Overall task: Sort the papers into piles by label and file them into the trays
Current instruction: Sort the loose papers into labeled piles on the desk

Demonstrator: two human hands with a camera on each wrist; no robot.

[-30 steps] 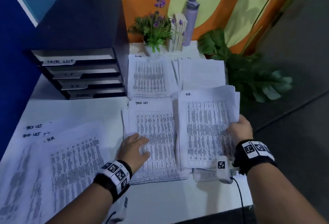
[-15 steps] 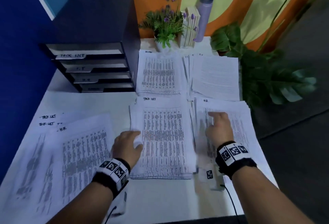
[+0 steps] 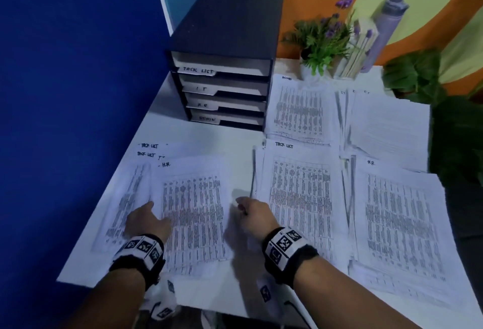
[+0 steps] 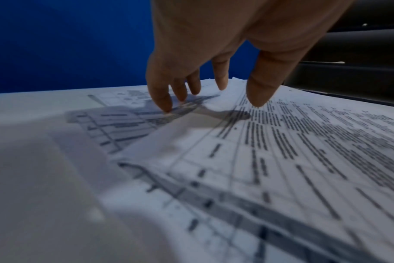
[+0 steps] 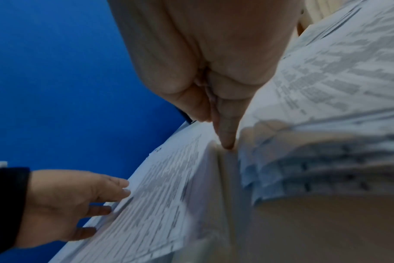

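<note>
An unsorted stack of printed sheets (image 3: 193, 211) lies at the table's near left, its top sheet marked H.R. My left hand (image 3: 154, 213) rests with straight, spread fingers on the stack's left side (image 4: 209, 99). My right hand (image 3: 239, 204) has curled fingers, and its thumb and forefinger (image 5: 223, 135) pinch the top sheet's right edge. To the right lie sorted piles: Task List (image 3: 300, 198), H.R. (image 3: 400, 224), Admin (image 3: 298, 111) and I.T. (image 3: 386, 124). The dark tray unit (image 3: 224, 41) stands at the back with labelled trays.
A blue wall (image 3: 78, 93) runs close along the table's left edge. A small potted plant (image 3: 321, 41), a wooden block and a grey bottle (image 3: 386, 23) stand at the back. A large leafy plant (image 3: 454, 124) is off the right edge. A bare strip of table (image 3: 209, 138) separates trays and stack.
Both hands have left the Task List and H.R. piles and moved left onto the unsorted stack. The head view has swung left.
</note>
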